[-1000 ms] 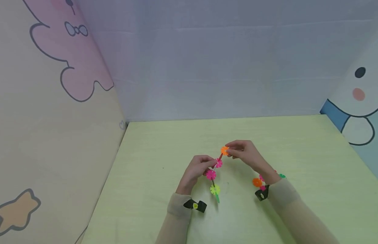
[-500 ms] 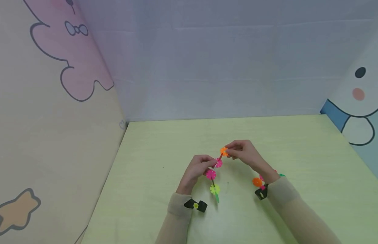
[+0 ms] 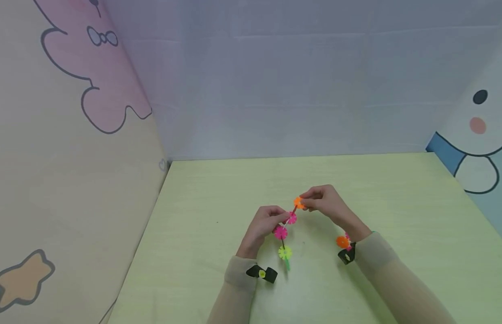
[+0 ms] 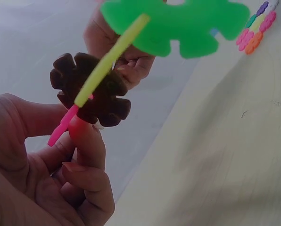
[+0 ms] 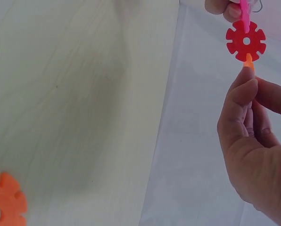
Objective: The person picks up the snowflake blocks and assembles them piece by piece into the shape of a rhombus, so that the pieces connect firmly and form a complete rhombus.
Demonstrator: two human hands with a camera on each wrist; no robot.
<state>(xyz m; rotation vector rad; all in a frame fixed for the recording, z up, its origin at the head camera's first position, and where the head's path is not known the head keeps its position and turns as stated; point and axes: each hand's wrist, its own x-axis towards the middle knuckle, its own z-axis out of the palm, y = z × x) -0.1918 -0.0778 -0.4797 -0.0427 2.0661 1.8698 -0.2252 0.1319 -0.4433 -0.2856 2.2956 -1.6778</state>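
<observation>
A chain of notched plastic discs slotted together hangs between the two hands above the table. My left hand (image 3: pixel 265 225) pinches it at a pink disc (image 3: pixel 292 218) near the upper part. With thumb and fingertips my right hand (image 3: pixel 325 204) grips the orange disc (image 3: pixel 298 203) at the top end. A red disc (image 5: pixel 236 45) sits edge-joined between orange and pink in the right wrist view. Lower down the chain come another pink disc (image 3: pixel 280 232), a dark disc (image 4: pixel 67 75), a yellow disc (image 3: pixel 285 252) and a green disc (image 4: pixel 192 28) at the bottom end.
Several loose discs lie on the table beneath the right wrist, among them an orange disc (image 3: pixel 342 242); the right sleeve partly covers them. The pale table (image 3: pixel 194 270) ends at a curtain-like back wall (image 3: pixel 275 90). Each wrist wears a black camera strap (image 3: pixel 262 273).
Both hands keep their grips and stay nearly in place. The orange disc dips very slightly, and the right forearm covers a little more of the loose discs.
</observation>
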